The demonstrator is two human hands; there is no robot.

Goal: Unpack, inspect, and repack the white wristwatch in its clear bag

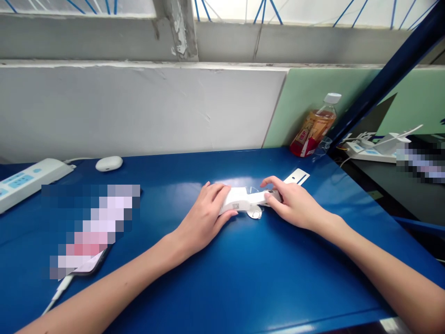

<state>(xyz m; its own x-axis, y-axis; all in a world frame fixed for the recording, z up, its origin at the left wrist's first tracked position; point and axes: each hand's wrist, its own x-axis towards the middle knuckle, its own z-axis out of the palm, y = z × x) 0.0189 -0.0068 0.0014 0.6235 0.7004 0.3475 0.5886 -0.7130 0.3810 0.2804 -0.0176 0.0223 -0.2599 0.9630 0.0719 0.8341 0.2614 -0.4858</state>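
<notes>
Steadily placed palm-down, the left hand [203,211] has its fingers draped over the far side of a white box [238,199], its thumb along the near edge, so that the box is held against the blue table [222,287], just below the middle of the view. Its forearm comes in from seven o'clock, while the right forearm enters from four o'clock, the wrist slightly bent. The right hand [301,202] holds the end of a narrow white strip [256,199] that reaches out from the box toward three o'clock; the thumb lies on it and the index finger arches above. The remaining right fingers are mostly hidden, and something dark in that grip is hard to make out. A small white disc [254,212] lies at the box's four o'clock, its markings too faint to read. Toward two o'clock, the right hand partly covers a white card [297,176] with a dark slot, and farther out leans a drink bottle [313,130]. At nine o'clock a smartphone [91,265] is largely masked by pixelation; beyond it, a power strip [33,182] is cut off by the picture's edge.
</notes>
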